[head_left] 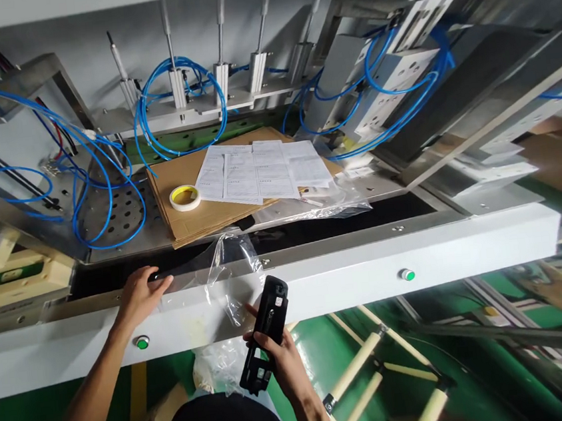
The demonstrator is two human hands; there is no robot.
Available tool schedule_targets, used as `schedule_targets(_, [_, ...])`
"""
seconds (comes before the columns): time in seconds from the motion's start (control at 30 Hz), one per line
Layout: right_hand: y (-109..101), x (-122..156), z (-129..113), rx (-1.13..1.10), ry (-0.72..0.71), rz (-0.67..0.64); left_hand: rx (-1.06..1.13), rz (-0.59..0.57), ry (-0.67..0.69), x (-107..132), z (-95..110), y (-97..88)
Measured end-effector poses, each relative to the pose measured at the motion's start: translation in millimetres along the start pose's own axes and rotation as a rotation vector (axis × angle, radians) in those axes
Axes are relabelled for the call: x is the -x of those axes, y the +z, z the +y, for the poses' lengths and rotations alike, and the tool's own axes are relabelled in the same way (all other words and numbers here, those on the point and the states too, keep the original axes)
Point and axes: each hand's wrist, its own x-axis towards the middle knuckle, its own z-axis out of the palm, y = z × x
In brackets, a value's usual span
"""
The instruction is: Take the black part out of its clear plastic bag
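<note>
Black device (266, 332) clasped in right hand (281, 358); left hand (142, 295) flat on plastic bag (222, 270).

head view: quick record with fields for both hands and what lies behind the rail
left hand: flat on the clear plastic bag, atop the white rail
right hand: grips a black device in front of the rail
behind rail: cardboard sheet bearing a tape roll and printed papers
rail front: two green buttons
background: blue tubes
</note>
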Motion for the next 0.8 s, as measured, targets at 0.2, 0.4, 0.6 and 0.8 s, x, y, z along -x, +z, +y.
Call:
schedule_targets(0.2, [2, -6, 0, 0.016, -0.022, 0.044, 0.244, -0.157, -0.191, -19, -19, -4.7])
schedule_targets(0.4, [0, -10, 6, 0.008, -0.015, 0.073, 0.374, -0.175, -0.362, -30, -16, -14.4])
schedule_targets(0.6, [6, -4, 5, -0.048, -0.017, 0.096, 0.385, -0.088, -0.362, -49, -20, -13.5])
schedule_targets(0.8, [8, 1, 7, -0.06, -0.004, 0.075, 0.35, 0.066, -0.141, -28, -15, -25.7])
